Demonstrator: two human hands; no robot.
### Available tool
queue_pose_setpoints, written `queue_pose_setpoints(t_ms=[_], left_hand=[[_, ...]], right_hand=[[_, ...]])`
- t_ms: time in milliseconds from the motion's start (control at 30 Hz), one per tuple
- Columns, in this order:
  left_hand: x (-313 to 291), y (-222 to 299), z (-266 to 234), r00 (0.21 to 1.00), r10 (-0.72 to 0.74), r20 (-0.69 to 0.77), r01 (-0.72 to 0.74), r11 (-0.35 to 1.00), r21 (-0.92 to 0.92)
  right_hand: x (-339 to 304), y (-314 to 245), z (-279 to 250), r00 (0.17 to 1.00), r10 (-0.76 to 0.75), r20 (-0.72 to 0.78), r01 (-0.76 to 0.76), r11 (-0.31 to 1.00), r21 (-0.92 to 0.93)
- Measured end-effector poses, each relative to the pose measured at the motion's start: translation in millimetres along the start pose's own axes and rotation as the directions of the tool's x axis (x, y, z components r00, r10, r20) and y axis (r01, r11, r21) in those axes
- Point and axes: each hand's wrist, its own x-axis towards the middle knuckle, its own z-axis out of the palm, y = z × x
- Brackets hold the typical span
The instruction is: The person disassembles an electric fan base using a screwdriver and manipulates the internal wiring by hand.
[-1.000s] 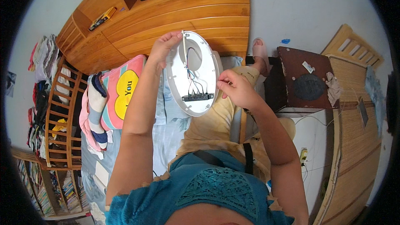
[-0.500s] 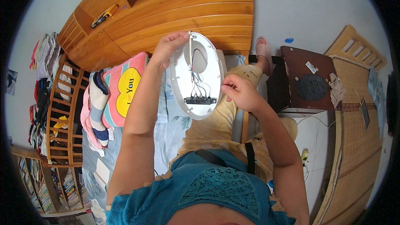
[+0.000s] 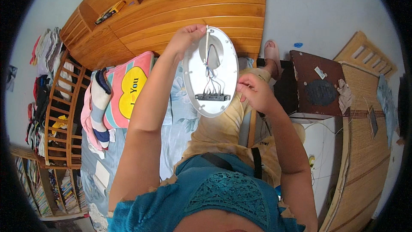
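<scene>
A white oval plastic housing [image 3: 216, 75] is held up in front of me, its open inner side in sight. It has an oval opening in its upper part and several screw posts around the edge. Thin wires [image 3: 210, 73] run down from a pale cable at the top to a black connector strip [image 3: 212, 97] across the lower part. My left hand [image 3: 189, 39] is closed on the top left rim, beside the cable. At the right rim my right hand [image 3: 256, 92] is closed, thumb and index finger pinching the edge; anything small between them is hidden.
Below the housing lies a bed with a blue floral sheet [image 3: 176, 142]. A pink pillow with a yellow heart [image 3: 133, 90] and folded cloths [image 3: 101, 112] are at left. The wooden headboard [image 3: 193, 15] rises behind. A dark red cabinet [image 3: 315, 81] stands at right.
Both hands and the housing have shifted slightly up and to the right in view. The housing is turned a little, and its opening looks narrower. The grip looks the same.
</scene>
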Motion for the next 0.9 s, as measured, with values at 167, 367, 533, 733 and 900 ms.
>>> queue_pose_setpoints(t_ms=[167,367,533,733,900], left_hand=[[24,1,-6,0.999,-0.043,-0.033,0.040,0.996,-0.081],[44,5,-6,0.992,-0.061,-0.112,0.064,0.998,0.024],[52,12,-5,0.980,-0.087,-0.176,0.102,0.992,0.079],[60,21,-4,0.961,-0.150,-0.231,0.173,0.982,0.079],[76,12,-16,0.974,-0.115,-0.194,0.128,0.990,0.054]], right_hand=[[3,-14,-6,0.999,0.013,-0.047,-0.011,0.999,0.040],[1,-23,-5,0.997,0.033,-0.068,-0.031,0.999,0.023],[0,-19,-6,0.998,0.028,-0.058,-0.026,0.999,0.032],[1,-21,-7,0.997,0.053,-0.062,-0.050,0.998,0.050],[1,-19,-7,0.998,0.054,-0.042,-0.052,0.997,0.053]])
